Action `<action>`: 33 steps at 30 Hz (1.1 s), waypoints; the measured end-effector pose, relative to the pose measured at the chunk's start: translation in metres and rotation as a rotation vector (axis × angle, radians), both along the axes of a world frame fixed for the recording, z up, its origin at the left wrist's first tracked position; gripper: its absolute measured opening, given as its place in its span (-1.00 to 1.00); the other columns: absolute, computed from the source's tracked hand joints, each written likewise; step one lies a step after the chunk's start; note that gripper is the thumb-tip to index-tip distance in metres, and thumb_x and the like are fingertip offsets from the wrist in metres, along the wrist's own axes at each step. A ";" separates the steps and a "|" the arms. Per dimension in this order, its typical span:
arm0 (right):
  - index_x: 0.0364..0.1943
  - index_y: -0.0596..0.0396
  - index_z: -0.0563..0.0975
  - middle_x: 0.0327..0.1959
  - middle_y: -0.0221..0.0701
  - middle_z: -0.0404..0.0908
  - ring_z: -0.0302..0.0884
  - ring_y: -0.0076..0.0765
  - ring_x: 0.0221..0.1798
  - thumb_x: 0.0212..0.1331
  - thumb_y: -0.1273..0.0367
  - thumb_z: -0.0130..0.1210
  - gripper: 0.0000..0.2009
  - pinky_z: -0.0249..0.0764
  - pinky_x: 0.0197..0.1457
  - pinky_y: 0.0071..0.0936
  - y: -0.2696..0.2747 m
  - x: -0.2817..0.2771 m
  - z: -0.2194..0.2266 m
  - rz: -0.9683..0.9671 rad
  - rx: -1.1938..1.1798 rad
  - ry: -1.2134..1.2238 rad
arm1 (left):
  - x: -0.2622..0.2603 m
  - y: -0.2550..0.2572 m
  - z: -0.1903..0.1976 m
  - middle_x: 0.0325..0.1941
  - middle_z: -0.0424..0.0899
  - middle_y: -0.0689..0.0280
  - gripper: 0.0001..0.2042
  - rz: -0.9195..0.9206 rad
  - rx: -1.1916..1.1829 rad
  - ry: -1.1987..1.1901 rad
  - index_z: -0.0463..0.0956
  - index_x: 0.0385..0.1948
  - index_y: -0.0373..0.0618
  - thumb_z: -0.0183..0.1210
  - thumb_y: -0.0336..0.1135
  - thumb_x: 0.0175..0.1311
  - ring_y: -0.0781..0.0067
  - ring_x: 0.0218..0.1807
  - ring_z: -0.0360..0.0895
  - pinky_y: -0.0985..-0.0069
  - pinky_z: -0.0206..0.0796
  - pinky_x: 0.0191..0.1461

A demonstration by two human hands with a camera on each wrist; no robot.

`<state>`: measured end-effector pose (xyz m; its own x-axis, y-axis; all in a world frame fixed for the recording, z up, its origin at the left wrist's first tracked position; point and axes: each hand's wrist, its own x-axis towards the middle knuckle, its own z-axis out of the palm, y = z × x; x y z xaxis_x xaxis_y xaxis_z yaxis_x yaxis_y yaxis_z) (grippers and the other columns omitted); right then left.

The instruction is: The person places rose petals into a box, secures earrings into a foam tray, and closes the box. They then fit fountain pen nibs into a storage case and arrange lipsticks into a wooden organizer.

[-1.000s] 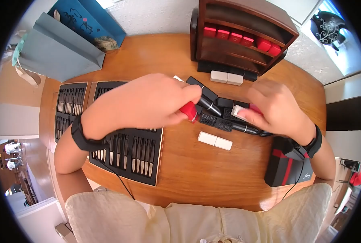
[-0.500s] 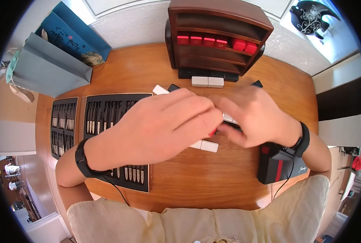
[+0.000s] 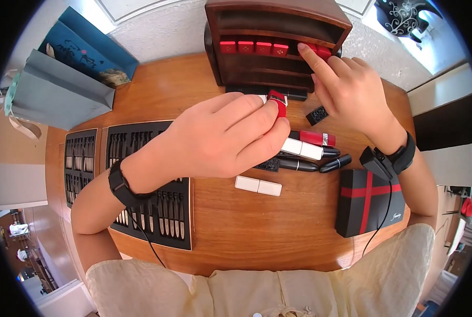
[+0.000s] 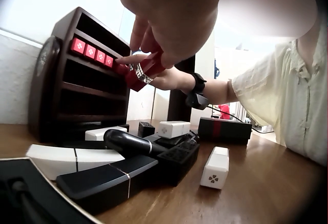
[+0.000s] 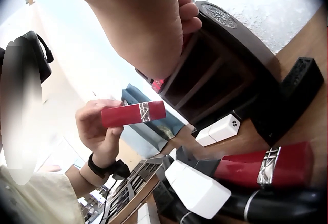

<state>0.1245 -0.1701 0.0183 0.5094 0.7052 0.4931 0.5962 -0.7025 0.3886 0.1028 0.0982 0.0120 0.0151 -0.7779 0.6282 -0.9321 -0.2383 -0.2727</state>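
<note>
The left hand (image 3: pixel 228 134) pinches a red lipstick tube (image 5: pixel 134 114) with a silver band, held in the air before the dark wooden shelf (image 3: pixel 267 66). At the shelf's right side is the right hand (image 3: pixel 355 92), its index finger extended to the red tubes in the upper compartment; whether it grips one is hidden. A row of red tubes (image 4: pixel 90 51) stands in that compartment. Below the hands lie a red tube (image 3: pixel 315 138), white tubes (image 3: pixel 302 148) and black tubes (image 3: pixel 298 165).
A white tube (image 3: pixel 258 186) lies nearer the front. Trays of black-and-pale items (image 3: pixel 167 240) stand left, paper bags (image 3: pixel 61 92) behind them. A black box with red ribbon (image 3: pixel 355 211) is at the right. A small black patterned box (image 3: pixel 317 115) sits before the shelf.
The right hand has moved up from the pile to the shelf. The left hand has raised its red tube towards the shelf. A red tube and white tube now show on the pile.
</note>
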 end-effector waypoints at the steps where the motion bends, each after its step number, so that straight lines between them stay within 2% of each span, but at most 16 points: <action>1: 0.29 0.03 0.42 -0.63 -0.42 0.33 0.38 -0.29 -0.59 0.08 0.46 0.16 -0.42 0.33 -0.46 -0.33 -0.001 0.000 0.000 0.009 0.011 0.020 | 0.001 0.000 0.000 -0.11 0.62 0.11 -0.66 -0.001 0.001 0.002 0.53 -0.11 -0.27 0.28 -0.45 0.02 0.19 -0.20 0.60 0.44 0.55 -0.22; 5: 0.24 0.06 0.46 -0.63 -0.41 0.39 0.40 -0.29 -0.60 0.07 0.50 0.17 -0.46 0.33 -0.48 -0.34 0.000 -0.003 0.005 0.088 0.149 0.099 | 0.006 -0.001 0.010 -0.12 0.63 0.10 -0.65 0.000 -0.019 -0.063 0.53 -0.11 -0.28 0.31 -0.44 0.01 0.17 -0.22 0.61 0.40 0.57 -0.22; 7: -0.07 0.09 0.53 -0.60 -0.37 0.50 0.52 -0.22 -0.57 0.07 0.46 0.16 -0.71 0.41 -0.49 -0.33 -0.001 -0.005 0.007 0.150 0.310 0.090 | 0.014 -0.004 0.016 -0.12 0.63 0.09 -0.64 -0.006 -0.058 -0.092 0.53 -0.11 -0.28 0.33 -0.43 0.01 0.15 -0.22 0.62 0.39 0.57 -0.22; 8: -0.07 0.09 0.53 -0.60 -0.37 0.50 0.52 -0.22 -0.57 0.07 0.46 0.16 -0.71 0.41 -0.49 -0.33 -0.003 -0.006 0.009 0.146 0.309 0.089 | 0.020 -0.009 0.018 -0.11 0.62 0.09 -0.64 -0.018 -0.105 -0.162 0.54 -0.11 -0.28 0.34 -0.42 0.00 0.14 -0.22 0.62 0.38 0.57 -0.22; 10: -0.29 0.04 0.48 -0.66 -0.37 0.48 0.51 -0.20 -0.62 0.12 0.46 0.13 -0.90 0.37 -0.55 -0.32 -0.006 -0.007 0.013 0.088 0.405 0.125 | 0.033 -0.020 0.020 -0.10 0.62 0.10 -0.63 -0.031 -0.153 -0.234 0.54 -0.12 -0.28 0.36 -0.42 -0.01 0.13 -0.23 0.63 0.37 0.57 -0.22; 12: -0.34 0.03 0.46 -0.70 -0.37 0.45 0.49 -0.19 -0.64 0.12 0.44 0.12 -0.92 0.35 -0.58 -0.33 -0.007 -0.004 0.014 0.052 0.460 0.134 | 0.045 -0.034 0.022 -0.09 0.61 0.11 -0.62 -0.052 -0.224 -0.291 0.55 -0.10 -0.28 0.37 -0.43 -0.01 0.14 -0.21 0.63 0.37 0.57 -0.22; 13: -0.40 0.01 0.43 -0.73 -0.37 0.43 0.47 -0.18 -0.67 0.12 0.42 0.12 -0.91 0.33 -0.60 -0.34 -0.008 -0.003 0.014 0.017 0.515 0.143 | 0.050 -0.041 0.023 -0.18 0.59 0.21 -0.62 -0.028 -0.248 -0.283 0.57 -0.10 -0.22 0.36 -0.41 -0.03 0.23 -0.24 0.61 0.44 0.52 -0.26; 14: -0.40 0.01 0.43 -0.73 -0.37 0.43 0.47 -0.18 -0.67 0.12 0.42 0.12 -0.91 0.33 -0.60 -0.34 -0.009 -0.002 0.015 0.015 0.516 0.141 | 0.056 -0.044 0.024 -0.18 0.59 0.21 -0.62 -0.030 -0.248 -0.285 0.57 -0.10 -0.22 0.36 -0.41 -0.03 0.23 -0.24 0.61 0.44 0.52 -0.26; 16: -0.43 -0.01 0.43 -0.75 -0.36 0.41 0.46 -0.16 -0.69 0.10 0.36 0.15 -0.89 0.31 -0.61 -0.33 -0.014 0.001 0.018 -0.031 0.493 0.187 | 0.068 -0.050 0.026 -0.26 0.54 0.29 -0.64 -0.009 -0.225 -0.371 0.59 -0.13 -0.14 0.32 -0.39 -0.06 0.32 -0.32 0.54 0.53 0.41 -0.36; 17: -0.43 -0.01 0.43 -0.75 -0.36 0.41 0.46 -0.16 -0.69 0.10 0.36 0.15 -0.89 0.31 -0.61 -0.33 -0.016 0.002 0.020 -0.034 0.493 0.187 | 0.070 -0.055 0.026 -0.36 0.48 0.38 -0.66 0.046 -0.240 -0.415 0.61 -0.17 -0.06 0.29 -0.38 -0.09 0.44 -0.39 0.45 0.58 0.27 -0.44; 18: -0.43 -0.01 0.43 -0.75 -0.35 0.41 0.46 -0.15 -0.69 0.10 0.33 0.16 -0.87 0.32 -0.61 -0.32 -0.019 0.004 0.021 -0.052 0.481 0.190 | 0.074 -0.061 0.023 -0.36 0.48 0.38 -0.66 0.043 -0.240 -0.414 0.61 -0.17 -0.06 0.29 -0.38 -0.09 0.44 -0.39 0.45 0.58 0.27 -0.44; 20: -0.43 0.00 0.44 -0.76 -0.34 0.41 0.46 -0.14 -0.69 0.10 0.30 0.17 -0.84 0.32 -0.61 -0.31 -0.023 0.010 0.019 -0.070 0.472 0.194 | 0.080 -0.074 0.016 -0.50 0.36 0.52 -0.85 0.190 -0.341 -0.474 0.49 -0.38 0.12 0.23 -0.32 -0.02 0.61 -0.44 0.36 0.66 0.12 -0.52; 21: -0.42 0.00 0.44 -0.75 -0.32 0.42 0.47 -0.11 -0.68 0.10 0.27 0.17 -0.83 0.32 -0.61 -0.29 -0.026 0.013 0.015 -0.075 0.452 0.151 | 0.080 -0.076 0.011 -0.50 0.36 0.52 -0.85 0.188 -0.339 -0.473 0.49 -0.38 0.12 0.23 -0.32 -0.02 0.61 -0.44 0.36 0.66 0.12 -0.52; 23: -0.42 0.01 0.45 -0.75 -0.31 0.43 0.47 -0.08 -0.68 0.10 0.24 0.17 -0.81 0.32 -0.60 -0.26 -0.029 0.018 0.007 -0.079 0.433 0.103 | 0.075 -0.079 0.008 -0.41 0.55 0.48 -0.70 0.292 -0.298 -0.359 0.58 -0.16 -0.02 0.32 -0.33 0.01 0.57 -0.46 0.49 0.62 0.26 -0.50; 26: -0.42 0.03 0.45 -0.74 -0.28 0.46 0.48 -0.04 -0.66 0.15 0.17 0.16 -0.75 0.33 -0.60 -0.23 -0.032 0.024 0.001 -0.063 0.419 0.092 | 0.071 -0.083 0.001 -0.36 0.63 0.44 -0.73 0.344 -0.276 -0.231 0.55 -0.13 -0.03 0.30 -0.30 0.11 0.53 -0.52 0.54 0.61 0.30 -0.53; 33: -0.42 0.06 0.46 -0.77 -0.26 0.44 0.49 -0.01 -0.65 0.26 0.05 0.11 -0.64 0.35 -0.59 -0.21 -0.030 0.028 0.002 -0.074 0.431 0.116 | 0.073 -0.094 -0.002 -0.35 0.66 0.40 -0.73 0.461 -0.271 -0.179 0.51 -0.12 -0.04 0.29 -0.28 0.16 0.47 -0.60 0.54 0.58 0.31 -0.58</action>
